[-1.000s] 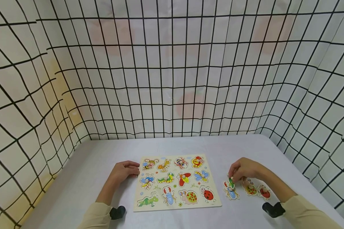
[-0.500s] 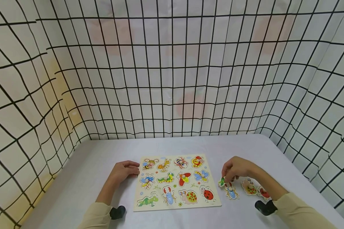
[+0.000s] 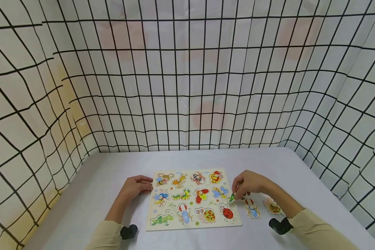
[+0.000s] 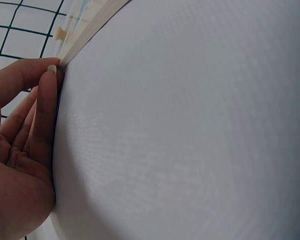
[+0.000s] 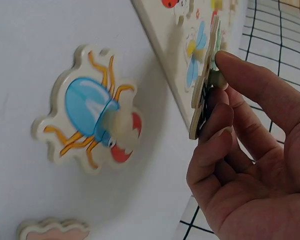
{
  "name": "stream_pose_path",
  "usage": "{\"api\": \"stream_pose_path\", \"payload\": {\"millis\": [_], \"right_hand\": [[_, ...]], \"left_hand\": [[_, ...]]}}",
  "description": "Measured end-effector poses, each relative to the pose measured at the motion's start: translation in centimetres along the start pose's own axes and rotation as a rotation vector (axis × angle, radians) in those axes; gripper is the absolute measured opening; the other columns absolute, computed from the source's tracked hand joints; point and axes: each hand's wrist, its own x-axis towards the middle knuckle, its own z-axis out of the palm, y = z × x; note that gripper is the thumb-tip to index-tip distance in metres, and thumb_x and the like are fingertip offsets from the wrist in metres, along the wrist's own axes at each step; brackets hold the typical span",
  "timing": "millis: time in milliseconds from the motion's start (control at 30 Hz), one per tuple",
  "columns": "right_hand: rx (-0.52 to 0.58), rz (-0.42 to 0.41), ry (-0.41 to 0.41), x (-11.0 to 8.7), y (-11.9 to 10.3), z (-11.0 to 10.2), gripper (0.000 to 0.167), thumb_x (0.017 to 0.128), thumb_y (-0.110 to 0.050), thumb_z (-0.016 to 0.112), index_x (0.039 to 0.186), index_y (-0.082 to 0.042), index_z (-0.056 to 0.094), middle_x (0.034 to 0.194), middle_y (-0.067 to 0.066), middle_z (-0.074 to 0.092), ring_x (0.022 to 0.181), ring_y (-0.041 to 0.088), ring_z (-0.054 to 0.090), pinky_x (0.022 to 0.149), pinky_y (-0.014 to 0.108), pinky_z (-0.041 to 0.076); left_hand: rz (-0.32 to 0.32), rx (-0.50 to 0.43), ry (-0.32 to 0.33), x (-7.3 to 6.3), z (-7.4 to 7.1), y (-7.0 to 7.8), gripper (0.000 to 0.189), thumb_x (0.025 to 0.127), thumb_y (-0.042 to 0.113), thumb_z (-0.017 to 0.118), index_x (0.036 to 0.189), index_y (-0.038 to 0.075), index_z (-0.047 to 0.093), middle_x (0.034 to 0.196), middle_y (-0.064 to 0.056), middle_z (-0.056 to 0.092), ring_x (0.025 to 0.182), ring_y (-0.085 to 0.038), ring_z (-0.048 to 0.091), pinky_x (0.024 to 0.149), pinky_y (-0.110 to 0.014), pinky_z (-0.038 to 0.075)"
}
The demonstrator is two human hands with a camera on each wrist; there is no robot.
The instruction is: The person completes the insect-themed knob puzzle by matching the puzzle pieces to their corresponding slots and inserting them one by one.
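Observation:
My right hand pinches the small knob of a green grasshopper puzzle piece, held at the right edge of the puzzle board. In the right wrist view this piece is seen edge-on, tilted upright, between thumb and fingers. My left hand rests on the table, its fingertips touching the board's left edge; in the left wrist view the fingers meet that edge. A blue stag beetle piece lies on the table below the right hand. The board's bottom row shows grasshopper, beetle, snail and ladybug pictures.
A snail piece lies right of the beetle piece, near the right forearm. Several knobbed insect pieces, such as the caterpillar, sit in the board's upper rows. Black-gridded white walls enclose the table at the back and sides.
My right hand has carried the grasshopper piece leftward from above the beetle piece to the board's right edge. The ladybug piece is now hidden behind the right arm. The left hand stays put.

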Motion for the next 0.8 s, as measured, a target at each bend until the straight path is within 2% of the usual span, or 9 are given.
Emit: {"api": "stream_pose_path", "payload": {"millis": [500,800], "right_hand": [[0.002,-0.096,-0.057,1.9,-3.0,2.1,0.014,0.076,-0.016,0.086,0.082,-0.013,0.074,0.067,-0.003,0.063,0.061,0.013,0.052,0.057,0.028,0.039],[-0.010,-0.120,-0.082,2.9,-4.5,3.6,0.012,0.076,-0.016,0.085,0.080,-0.014,0.074,0.060,-0.004,0.058,0.059,0.013,0.050,0.056,0.026,0.038]], "left_hand": [[-0.006,0.000,0.000,-0.5,0.0,0.4,0.024,0.086,0.010,0.077,0.109,0.005,0.076,0.099,-0.008,0.077,0.074,-0.018,0.068,0.071,-0.026,0.056],[-0.007,0.008,0.007,0.1,0.0,0.1,0.024,0.085,0.010,0.078,0.109,0.007,0.076,0.097,-0.007,0.077,0.075,-0.018,0.068,0.070,-0.026,0.055]]}}
